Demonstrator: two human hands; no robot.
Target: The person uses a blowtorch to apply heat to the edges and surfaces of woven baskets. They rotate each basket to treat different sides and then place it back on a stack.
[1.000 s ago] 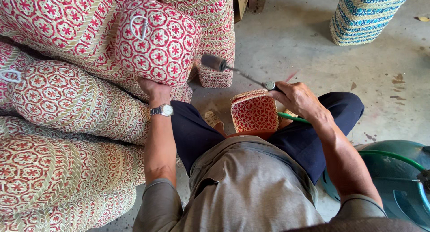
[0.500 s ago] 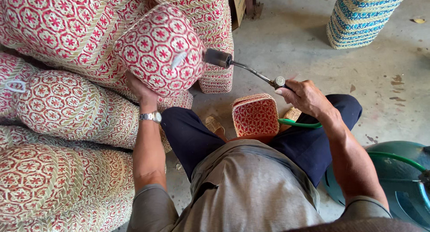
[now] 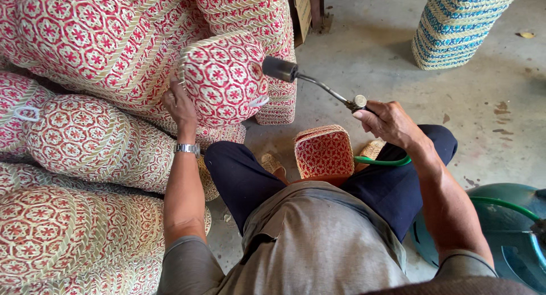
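- A pile of woven baskets (image 3: 85, 135), red and straw-coloured, fills the frame from nine to twelve o'clock; the pile is cut off at the left, top and bottom edges, so its full extent cannot be made out.
- The left hand (image 3: 181, 104) reaches up towards eleven o'clock, a metal wristwatch (image 3: 187, 149) on the wrist. Its grip is closed against the left side of a rounded woven basket (image 3: 224, 79); the fingertips are hidden behind the weave, so how far they wrap cannot be told.
- That basket is held up off the floor in front of the pile, near the top centre, with a small white tag (image 3: 257, 101) at its lower right.
- The dark nozzle of a gas torch (image 3: 280, 68) sits just beside the basket's right side at about one o'clock; whether a flame burns is too faint to tell.
- A small square basket (image 3: 324, 151), red inside, rests between the knees at centre; its lower edge is hidden by the lap.
- The right hand (image 3: 389, 123) has its grip wrapped tightly around the torch handle, which is mostly covered by the fingers.
- A green hose (image 3: 382, 161) runs under that hand.
- A green gas cylinder (image 3: 500, 238) lies at four o'clock, cut off by the frame.
- A blue-striped woven basket (image 3: 460, 25) stands at one o'clock, its top cropped.
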